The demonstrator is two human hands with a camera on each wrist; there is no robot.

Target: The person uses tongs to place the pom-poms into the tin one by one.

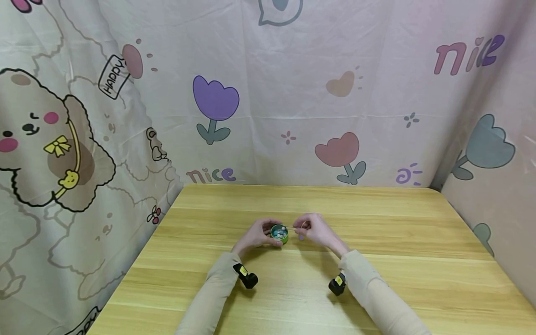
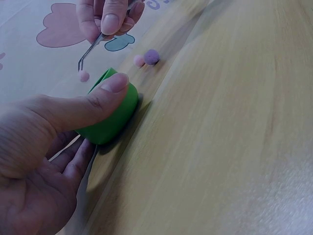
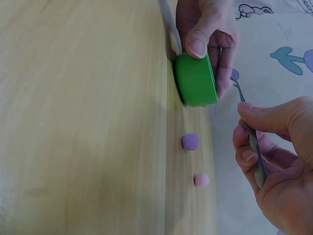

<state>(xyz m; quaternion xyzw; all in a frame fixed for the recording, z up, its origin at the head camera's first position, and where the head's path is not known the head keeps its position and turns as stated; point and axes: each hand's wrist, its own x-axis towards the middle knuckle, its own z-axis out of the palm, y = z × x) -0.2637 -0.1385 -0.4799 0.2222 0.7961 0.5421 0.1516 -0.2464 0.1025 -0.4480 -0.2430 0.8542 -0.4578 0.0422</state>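
My left hand (image 1: pixel 258 234) holds a small round green cup (image 2: pixel 111 117) on the table, thumb on the near side and fingers round the far side. Several small pale pieces show inside the cup in the head view. Bent-tip metal tweezers (image 3: pixel 254 149) are pinched in my right hand (image 1: pixel 317 229), their tips close above the cup's rim. A small pink pom-pom (image 2: pixel 83 76) is at those tips in the left wrist view. Beside the cup, below my right hand, a purple pom-pom (image 3: pixel 190 142) and a pink pom-pom (image 3: pixel 201 179) lie on the table.
The wooden table (image 1: pixel 377 218) reaches back to a printed cloth (image 1: pixel 276 70) hung behind it and along both sides. Black wrist cameras are strapped over both sleeves (image 1: pixel 213 284).
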